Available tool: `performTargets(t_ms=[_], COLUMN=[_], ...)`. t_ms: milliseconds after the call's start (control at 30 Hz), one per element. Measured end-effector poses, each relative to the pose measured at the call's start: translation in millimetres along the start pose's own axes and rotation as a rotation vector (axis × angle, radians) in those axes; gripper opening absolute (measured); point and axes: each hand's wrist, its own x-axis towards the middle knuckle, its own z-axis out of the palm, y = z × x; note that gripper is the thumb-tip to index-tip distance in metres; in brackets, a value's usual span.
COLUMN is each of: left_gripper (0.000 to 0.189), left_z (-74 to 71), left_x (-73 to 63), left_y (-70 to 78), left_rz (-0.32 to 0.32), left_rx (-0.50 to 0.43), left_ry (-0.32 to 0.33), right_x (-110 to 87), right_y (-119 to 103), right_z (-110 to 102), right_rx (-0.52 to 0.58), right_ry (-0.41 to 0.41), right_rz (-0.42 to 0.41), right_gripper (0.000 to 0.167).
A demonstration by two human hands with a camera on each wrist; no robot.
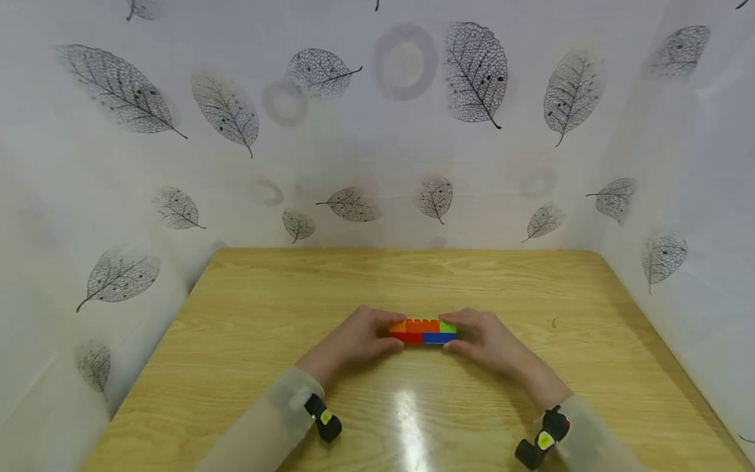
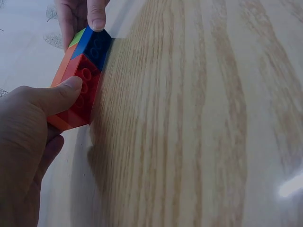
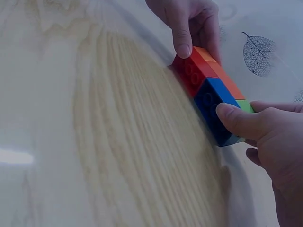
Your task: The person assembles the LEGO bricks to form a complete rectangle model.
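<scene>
Toy building bricks are joined into one short bar, held crosswise in front of the person. A red brick [image 2: 84, 92] and a blue brick [image 3: 215, 106] make up one layer, with their hollow undersides showing in both wrist views. The other layer has a light orange brick [image 1: 398, 326], a darker orange brick [image 1: 422, 326] and a green brick [image 1: 447, 326]. My left hand [image 1: 364, 335] pinches the bar's left end, thumb on the red brick's underside. On the right end, my right hand [image 1: 488, 341] pinches too, thumb against the blue brick. Some fingers are hidden behind the bar.
Beneath the hands lies a wood-grain table [image 1: 283, 282] with a bright reflection near its front. Pale sheeting [image 1: 377, 144] printed with dark leaves rises along its back and both sides. Each forearm wears a black strapped device, the left one [image 1: 323, 418] and the right one [image 1: 544, 438].
</scene>
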Motion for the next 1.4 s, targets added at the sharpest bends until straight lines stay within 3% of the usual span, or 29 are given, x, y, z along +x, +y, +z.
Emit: performTargets(t_ms=[333,500,1400], left_gripper=[0.053,0.05,0.05], left_z=[0.4,0.1,-1.4], left_x=[0.4,1.6,4.0], left_y=[1.4,0.7,-1.1], left_rz=[-0.077,-0.083,-0.163], left_rx=[-0.054,-0.076,-0.107], left_ry=[-0.024,-0.027,-0.073], right_x=[4.4,5.3,11.2], right_y=[-7,-7,-3], right_z=[-9,-11,-15], right_rx=[0.065,0.08,0.135], right_ry=[-0.078,-0.101,-0.176], right_rz=[0.143,0.196,0.285], right_gripper=[0.049,0.047,0.046])
